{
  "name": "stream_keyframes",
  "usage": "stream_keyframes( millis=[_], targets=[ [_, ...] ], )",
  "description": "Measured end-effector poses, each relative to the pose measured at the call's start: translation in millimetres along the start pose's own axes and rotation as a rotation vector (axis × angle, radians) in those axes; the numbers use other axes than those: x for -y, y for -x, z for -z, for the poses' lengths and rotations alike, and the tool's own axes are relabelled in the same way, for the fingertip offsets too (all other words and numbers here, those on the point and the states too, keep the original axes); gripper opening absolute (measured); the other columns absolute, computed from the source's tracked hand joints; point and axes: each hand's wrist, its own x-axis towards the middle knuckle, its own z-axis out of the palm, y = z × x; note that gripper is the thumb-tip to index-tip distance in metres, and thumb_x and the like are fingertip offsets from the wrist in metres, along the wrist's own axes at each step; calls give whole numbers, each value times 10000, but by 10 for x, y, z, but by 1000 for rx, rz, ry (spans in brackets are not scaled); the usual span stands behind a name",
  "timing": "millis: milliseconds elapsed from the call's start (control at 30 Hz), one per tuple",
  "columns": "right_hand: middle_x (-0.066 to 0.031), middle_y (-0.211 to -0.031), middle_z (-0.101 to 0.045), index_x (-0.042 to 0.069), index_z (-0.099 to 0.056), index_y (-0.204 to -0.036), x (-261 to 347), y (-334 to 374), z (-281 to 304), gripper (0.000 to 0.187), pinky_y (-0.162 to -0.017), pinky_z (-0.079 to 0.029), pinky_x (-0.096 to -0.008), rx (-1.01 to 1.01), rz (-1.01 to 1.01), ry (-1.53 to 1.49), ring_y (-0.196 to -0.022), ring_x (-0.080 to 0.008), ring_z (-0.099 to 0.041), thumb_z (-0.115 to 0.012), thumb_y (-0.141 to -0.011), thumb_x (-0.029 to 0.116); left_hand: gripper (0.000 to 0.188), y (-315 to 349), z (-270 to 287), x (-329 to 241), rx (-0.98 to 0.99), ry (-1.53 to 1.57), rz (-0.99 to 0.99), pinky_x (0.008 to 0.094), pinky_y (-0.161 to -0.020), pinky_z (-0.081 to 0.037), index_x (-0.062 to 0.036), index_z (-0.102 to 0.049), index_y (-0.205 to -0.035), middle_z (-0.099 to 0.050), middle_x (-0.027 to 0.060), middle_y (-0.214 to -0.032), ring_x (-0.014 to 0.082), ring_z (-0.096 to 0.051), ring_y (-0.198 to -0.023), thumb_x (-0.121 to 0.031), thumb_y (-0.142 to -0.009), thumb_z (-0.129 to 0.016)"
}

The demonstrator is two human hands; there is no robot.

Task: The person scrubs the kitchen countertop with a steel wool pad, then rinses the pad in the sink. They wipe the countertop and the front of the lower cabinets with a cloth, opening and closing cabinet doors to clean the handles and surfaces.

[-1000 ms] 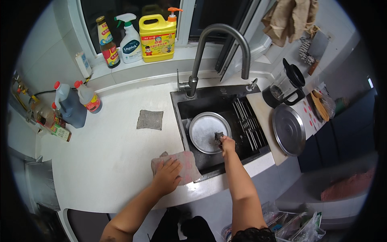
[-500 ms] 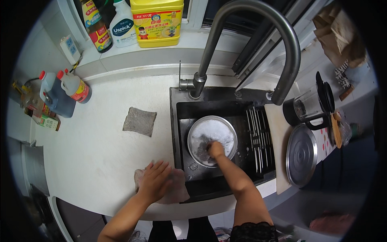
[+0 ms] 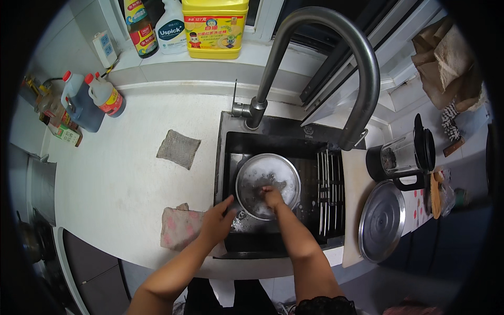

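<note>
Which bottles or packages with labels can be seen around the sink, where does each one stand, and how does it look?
Yellow jug: window sill behind the tap, boxy, picture label.
White spray bottle: sill, left of the jug, blue label.
Dark bottle: sill, further left, red-yellow label.
Two red-capped bottles: counter's far left, one dark, one red-labelled.

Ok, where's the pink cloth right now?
In the head view the pink cloth lies on the white counter at its front edge, just left of the sink, beside the left hand and nearer the person than the grey cloth.
</note>
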Motion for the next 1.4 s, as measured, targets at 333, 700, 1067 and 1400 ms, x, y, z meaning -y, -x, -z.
stream_keyframes(
  millis=[333,700,1067,1400],
  targets=[
    [-46,-1048,-652,137,-570,-1242,1079,1333,603,309,-788,-590,-423,280,-166,-1080,-749,-151,-631,-467,-971,31,563,-479,-658,-265,181,665,417,375,-854,-522,37,-441,-1413,-607,112,-1200,207,-629,-1042,-177,-936,-651],
    [-3,-793,-656,62,-633,-1232,842,1246,322,270,-548,-450,-219,157,21,-652,-638,-83,-574,-565,-973,92,252,-417,-747,16,152,251,68,259,-732,-527,52,-704,-1045,-731,115,-915,133,-681,-840,-93,-839,-723],
    [-237,-1001,-690,80,-743,-1002,-273,-85,-53,236,-864,-528,-453,8,230,920,-969,-386,-668,-546,-877,123,352,-37,-331,49,-12,129,-6,297,-749,-535,-33,-681,-1151,-721,109,-922,157,-673,-790,-212,-851,-720],
    [-113,-1006,-732,86,-704,-1169,815,701,329,314,-823,-533,-306,171,-3,-251,-917,-176,-682,-688,-858,46,306,-16,-249,27,55,239,39,252,-785,-496,18,-623,-1207,-695,57,-1008,95,-616,-879,-128,-938,-624]
  ],
)
